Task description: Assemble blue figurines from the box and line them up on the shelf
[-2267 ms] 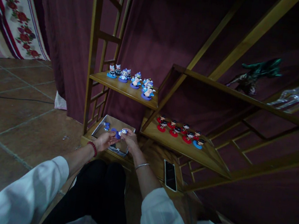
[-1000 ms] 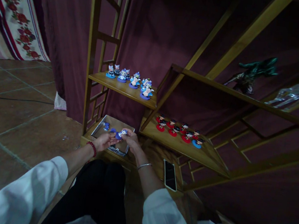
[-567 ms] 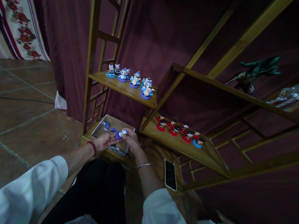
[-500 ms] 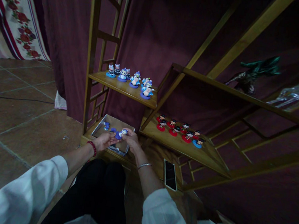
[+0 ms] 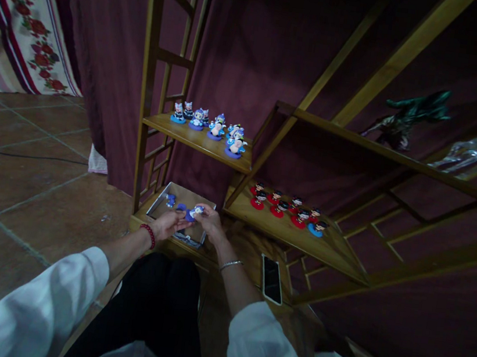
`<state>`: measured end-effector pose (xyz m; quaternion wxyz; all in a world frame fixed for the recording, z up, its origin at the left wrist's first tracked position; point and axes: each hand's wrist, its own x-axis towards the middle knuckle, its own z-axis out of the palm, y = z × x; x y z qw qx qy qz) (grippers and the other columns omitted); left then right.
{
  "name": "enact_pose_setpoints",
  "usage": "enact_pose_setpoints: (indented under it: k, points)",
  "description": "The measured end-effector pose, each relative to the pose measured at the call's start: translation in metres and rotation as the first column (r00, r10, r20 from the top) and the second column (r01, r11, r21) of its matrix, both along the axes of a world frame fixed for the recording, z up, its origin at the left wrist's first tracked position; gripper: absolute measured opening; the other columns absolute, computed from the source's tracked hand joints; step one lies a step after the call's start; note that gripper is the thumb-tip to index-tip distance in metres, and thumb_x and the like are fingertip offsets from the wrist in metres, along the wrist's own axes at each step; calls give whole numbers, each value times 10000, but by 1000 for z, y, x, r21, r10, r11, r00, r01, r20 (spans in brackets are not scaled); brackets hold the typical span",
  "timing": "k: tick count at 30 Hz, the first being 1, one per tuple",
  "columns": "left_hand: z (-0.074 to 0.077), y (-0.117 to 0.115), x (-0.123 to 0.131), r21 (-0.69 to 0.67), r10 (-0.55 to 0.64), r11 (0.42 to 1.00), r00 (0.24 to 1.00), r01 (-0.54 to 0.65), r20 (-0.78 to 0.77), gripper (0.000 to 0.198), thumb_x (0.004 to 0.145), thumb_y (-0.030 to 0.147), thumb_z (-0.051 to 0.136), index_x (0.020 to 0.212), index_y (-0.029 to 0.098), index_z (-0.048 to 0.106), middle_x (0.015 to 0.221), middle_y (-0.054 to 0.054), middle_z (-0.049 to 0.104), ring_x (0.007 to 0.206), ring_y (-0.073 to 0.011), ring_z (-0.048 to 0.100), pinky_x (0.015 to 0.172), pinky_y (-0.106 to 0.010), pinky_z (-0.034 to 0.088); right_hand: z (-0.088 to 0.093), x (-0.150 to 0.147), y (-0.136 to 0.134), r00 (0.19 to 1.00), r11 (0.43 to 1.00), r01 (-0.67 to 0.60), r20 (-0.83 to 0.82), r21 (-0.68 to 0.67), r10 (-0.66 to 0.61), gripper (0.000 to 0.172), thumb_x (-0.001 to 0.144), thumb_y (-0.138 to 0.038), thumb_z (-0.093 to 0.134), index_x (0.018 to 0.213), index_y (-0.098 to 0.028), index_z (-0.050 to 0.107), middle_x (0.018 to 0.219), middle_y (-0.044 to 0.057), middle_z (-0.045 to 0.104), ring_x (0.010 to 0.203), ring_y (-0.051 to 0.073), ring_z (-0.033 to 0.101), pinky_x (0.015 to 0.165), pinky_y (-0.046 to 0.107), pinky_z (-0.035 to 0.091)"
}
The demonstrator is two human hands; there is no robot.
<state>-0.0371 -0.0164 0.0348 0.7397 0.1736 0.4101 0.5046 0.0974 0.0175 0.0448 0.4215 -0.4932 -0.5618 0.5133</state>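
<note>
left hand and right hand both pinch the figure with closed fingers, above the box, near its right edge. probably light, stiff, smooth; its base gives safest hold.

The small figurine in the hands and the silvery bracelet have shifted slightly rightward in view

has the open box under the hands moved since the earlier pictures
No. The open box shows no visible shift: its left edge sits just as close to the wooden post beside it, in the same spot below the small shelf.
</note>
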Motion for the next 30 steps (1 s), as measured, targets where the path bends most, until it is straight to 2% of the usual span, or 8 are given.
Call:
enact_pose_setpoints:
  k: [17,30]
  points:
    - [5,-5,4,2,10,1000,999,-10,48,167,839,59,426,734,76,555,776,-128,652,775,-162,650,790,-299,526,-5,5,5,979,994,-34,201,100,13,268,547,-195,643,814,-191,620,704,-18,647,652,135,586,677,276,470]
    - [7,-13,9,52,3,999,1000,-4,27,237,816,8,413,645,101,548,604,-60,613,649,-127,633,775,-299,530,-2,12,-6,925,974,-74,380,213,-12,252,584,-214,640,835,-227,663,683,-26,654,644,155,599,656,274,468]
